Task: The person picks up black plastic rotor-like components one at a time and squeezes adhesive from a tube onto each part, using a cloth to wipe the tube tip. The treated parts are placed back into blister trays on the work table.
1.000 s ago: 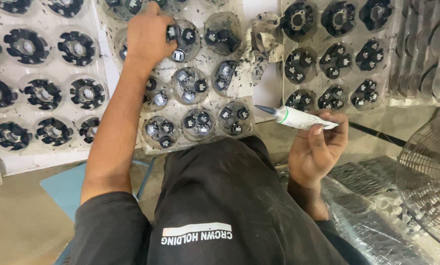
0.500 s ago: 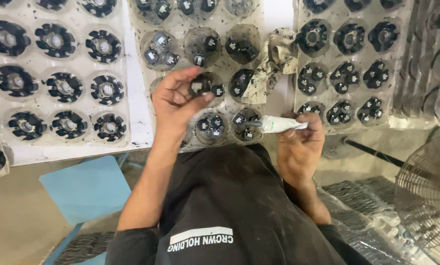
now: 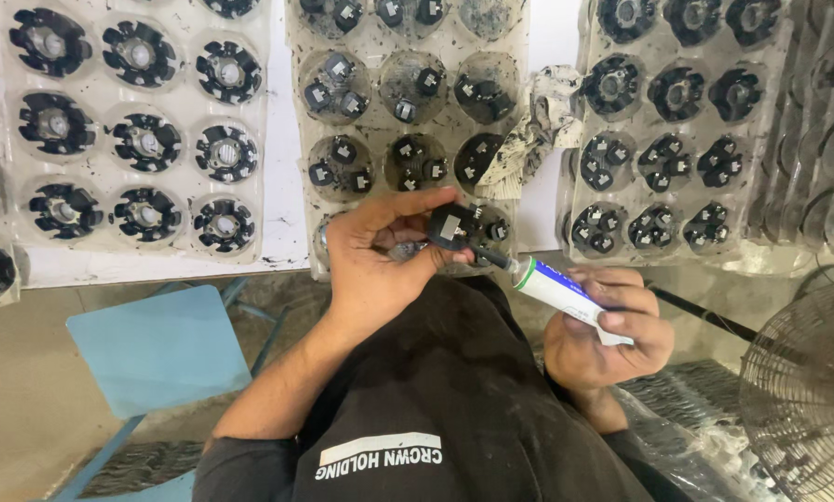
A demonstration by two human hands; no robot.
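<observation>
My left hand pinches a small round black part just in front of the near edge of the middle tray. My right hand grips a white tube with a green collar and a dark nozzle. The nozzle tip touches the black part's right side. The middle clear plastic tray holds rows of similar black parts with small grey squares on them.
A tray of black ring-shaped parts lies at the left and another tray at the right. A stained rag sits between the trays. A blue stool stands lower left, a wire fan guard lower right.
My left hand drew back from the tray with a black part. My right hand brought the tube's nozzle up to that part.
</observation>
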